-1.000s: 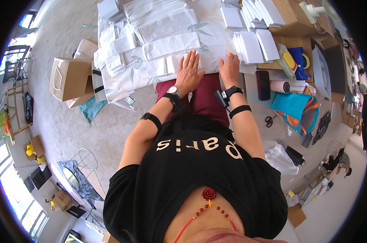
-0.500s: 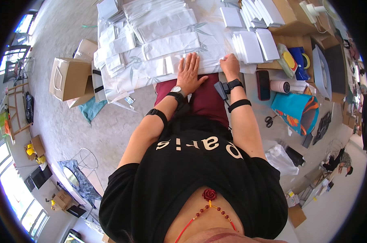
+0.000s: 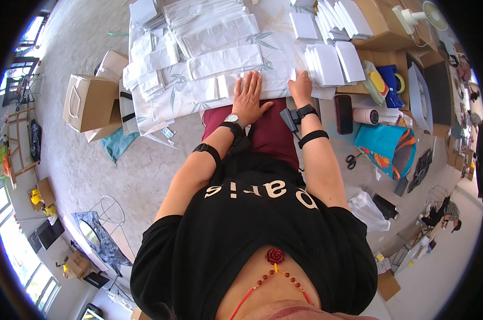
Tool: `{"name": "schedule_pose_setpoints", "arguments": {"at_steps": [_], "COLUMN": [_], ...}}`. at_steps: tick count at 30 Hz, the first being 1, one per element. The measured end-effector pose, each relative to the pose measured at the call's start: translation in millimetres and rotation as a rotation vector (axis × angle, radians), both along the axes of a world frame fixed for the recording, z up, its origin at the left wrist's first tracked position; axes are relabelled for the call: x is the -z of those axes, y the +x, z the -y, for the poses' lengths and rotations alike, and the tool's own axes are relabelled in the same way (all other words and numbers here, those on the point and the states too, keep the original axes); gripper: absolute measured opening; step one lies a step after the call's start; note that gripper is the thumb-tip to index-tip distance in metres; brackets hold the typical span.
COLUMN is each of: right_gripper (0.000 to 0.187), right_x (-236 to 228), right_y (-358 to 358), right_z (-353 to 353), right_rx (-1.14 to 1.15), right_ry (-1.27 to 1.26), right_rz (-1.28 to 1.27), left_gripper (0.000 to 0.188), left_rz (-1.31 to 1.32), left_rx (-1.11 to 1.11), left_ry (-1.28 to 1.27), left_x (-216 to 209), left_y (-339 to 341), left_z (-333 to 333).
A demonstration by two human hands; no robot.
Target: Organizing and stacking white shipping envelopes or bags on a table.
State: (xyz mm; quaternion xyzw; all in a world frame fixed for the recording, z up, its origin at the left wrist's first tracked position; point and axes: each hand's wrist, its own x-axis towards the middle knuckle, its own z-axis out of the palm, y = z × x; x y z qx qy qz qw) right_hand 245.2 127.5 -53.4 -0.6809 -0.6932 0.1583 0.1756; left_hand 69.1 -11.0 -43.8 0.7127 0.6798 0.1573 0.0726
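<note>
My left hand (image 3: 247, 98) lies flat, fingers spread, on a long translucent white plastic bag (image 3: 203, 89) at the table's near edge. My right hand (image 3: 301, 88) is closed just right of it, thumb and fingers pinched together. A thin white edge shows at its fingertips; what it belongs to is unclear. Beyond my left hand lies another flat white plastic bag (image 3: 225, 61), with a layered pile of such bags (image 3: 215, 29) farther back. Right of my right hand, a stack of flat white packets (image 3: 325, 65) rests on the table.
A patterned tablecloth (image 3: 167, 109) covers the table. At the right are a phone (image 3: 344, 114), a pink cylinder (image 3: 367, 116), scissors (image 3: 351, 161), a blue patterned bag (image 3: 384, 146) and a small fan (image 3: 433, 16). A cardboard box (image 3: 86, 102) stands at the left.
My right hand has shifted slightly left and down, and a white edge now shows at its fingertips. The left hand stays flat in place.
</note>
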Motion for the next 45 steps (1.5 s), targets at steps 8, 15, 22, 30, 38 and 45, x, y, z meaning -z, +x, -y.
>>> {"name": "schedule_pose_setpoints", "arguments": {"at_steps": [8, 15, 22, 30, 38, 45], "right_gripper": [0.03, 0.024, 0.014, 0.018, 0.018, 0.016], "right_x": [-19, -71, -87, -84, -52, -33], "right_y": [17, -15, -53, -93, -52, -36], "right_z": [0, 33, 58, 87, 69, 42], "right_rx": [-0.005, -0.157, -0.281, -0.494, -0.376, -0.356], "right_ry": [-0.164, 0.105, 0.168, 0.014, 0.029, 0.019], "right_rz": [-0.342, -0.449, -0.571, -0.606, -0.624, -0.558], "left_gripper": [0.099, 0.1, 0.072, 0.05, 0.03, 0.026], "left_rz": [-0.001, -0.01, 0.369, 1.228, 0.884, 0.604], "left_rx": [0.0, 0.002, -0.138, -0.556, -0.628, -0.589], "left_ry": [0.0, 0.026, 0.136, -0.05, 0.071, 0.075], "left_x": [-2, 0, -13, -56, -24, -11], "left_y": [0, -1, -5, -33, -63, -75], "left_z": [1, 2, -5, -17, -11, -9]}}
